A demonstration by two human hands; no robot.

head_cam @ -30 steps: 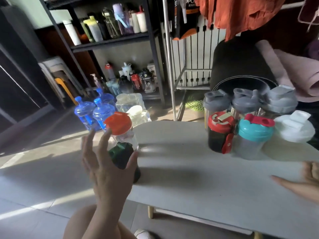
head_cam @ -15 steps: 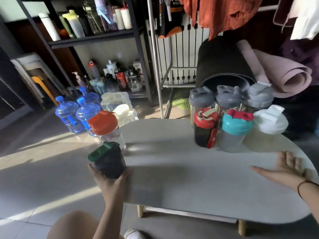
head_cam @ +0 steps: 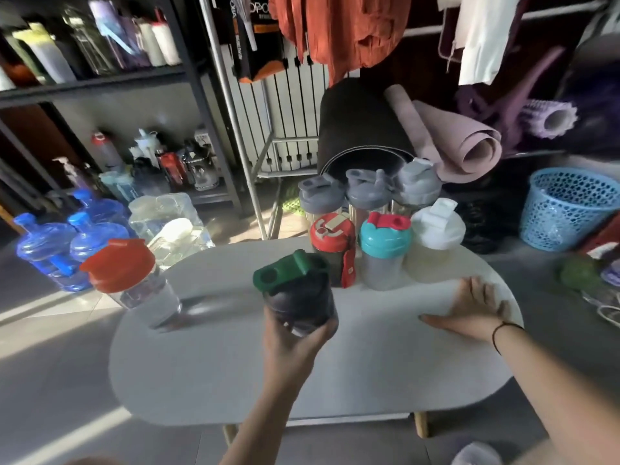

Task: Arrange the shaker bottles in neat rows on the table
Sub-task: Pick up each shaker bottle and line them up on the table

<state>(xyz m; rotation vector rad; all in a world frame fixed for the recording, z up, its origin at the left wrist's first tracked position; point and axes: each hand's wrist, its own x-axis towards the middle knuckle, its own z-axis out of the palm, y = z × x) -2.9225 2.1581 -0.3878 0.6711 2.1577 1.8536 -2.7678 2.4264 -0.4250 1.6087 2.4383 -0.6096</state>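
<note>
Left hand (head_cam: 295, 340) wraps the dark green-lidded shaker (head_cam: 297, 293) from below, held above the middle of the white oval table (head_cam: 369, 374), long axis near upright, lid tipped left. Right hand (head_cam: 476, 307) lies flat, fingers spread, holding nothing. Far right: six plastic shakers in two rows. Left edge: a clear orange-lidded shaker (head_cam: 134, 280).

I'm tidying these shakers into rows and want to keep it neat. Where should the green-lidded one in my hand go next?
Probably set the green-lidded shaker, held in your left hand, down just left of the red-lidded shaker: the front row of three ends there, and the table beside it is bare.
</note>
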